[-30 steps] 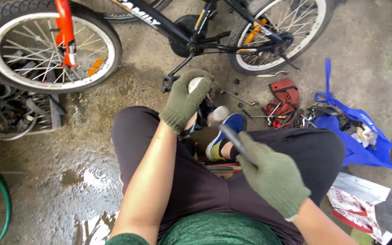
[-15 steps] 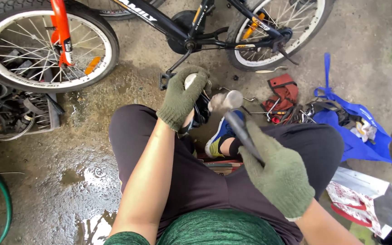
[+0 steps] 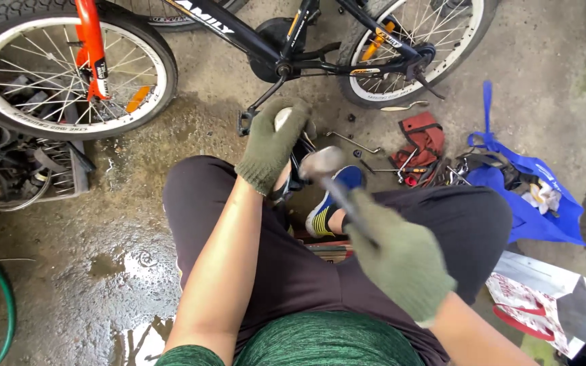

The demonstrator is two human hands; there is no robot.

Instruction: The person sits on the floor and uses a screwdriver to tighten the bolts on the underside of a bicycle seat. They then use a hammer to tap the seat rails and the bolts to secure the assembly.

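Observation:
I sit on the floor in front of a small black and orange bicycle (image 3: 252, 37). My left hand (image 3: 272, 142), in a green glove, is closed around a pale round part near the bicycle's crank and pedal (image 3: 245, 123). My right hand (image 3: 398, 261), also gloved, grips the handle of a hammer (image 3: 323, 166). The hammer's metal head is raised and blurred, just right of my left hand. A blue shoe (image 3: 334, 200) shows between my knees.
A red tool pouch (image 3: 423, 139), loose wrenches (image 3: 354, 140) and a blue bag (image 3: 530, 196) lie to the right. A patterned paper bag (image 3: 544, 305) sits at lower right. A crate of metal parts (image 3: 28, 173) stands at left on the wet concrete. A green hose (image 3: 5, 305) curves at far left.
My right hand has swung the hammer up and forward, from low over my lap towards my left hand. The left hand has stayed on the part by the crank.

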